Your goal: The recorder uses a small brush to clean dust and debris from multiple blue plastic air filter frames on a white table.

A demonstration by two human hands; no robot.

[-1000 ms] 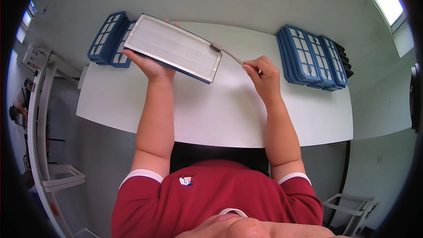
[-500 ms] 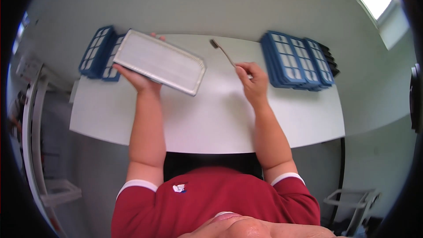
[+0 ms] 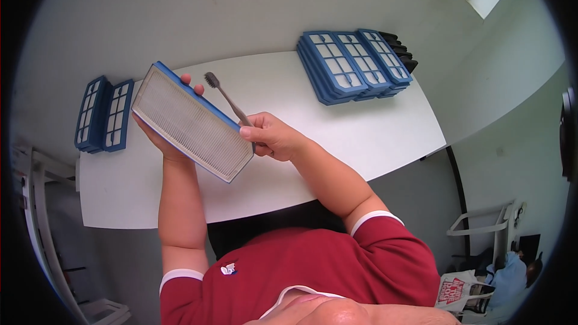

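My left hand [image 3: 160, 142] grips a rectangular air filter [image 3: 191, 123] with a blue frame and off-white pleats. The filter is tilted above the white table, its pleated face toward me. Two fingertips show over its far edge; the other fingers are hidden behind it. In my right hand [image 3: 274, 137] is a toothbrush [image 3: 229, 99] with a greyish-brown handle, pinched near its lower end. Its dark bristle head points up and to the left, just beyond the filter's far edge. My right fingers are close to the filter's right end; whether they touch it I cannot tell.
On the white table [image 3: 361, 138], several blue-framed filters [image 3: 355, 63] are stacked at the far right, with black pieces [image 3: 400, 51] behind them. More blue filters [image 3: 102, 114] stand at the left end. A light-coloured chair [image 3: 481, 222] and a bag [image 3: 454, 292] are at the lower right.
The filter has been tipped more steeply and its pleats now show clearly. My right hand and the toothbrush have come left, close to the filter. The whole view has turned somewhat.
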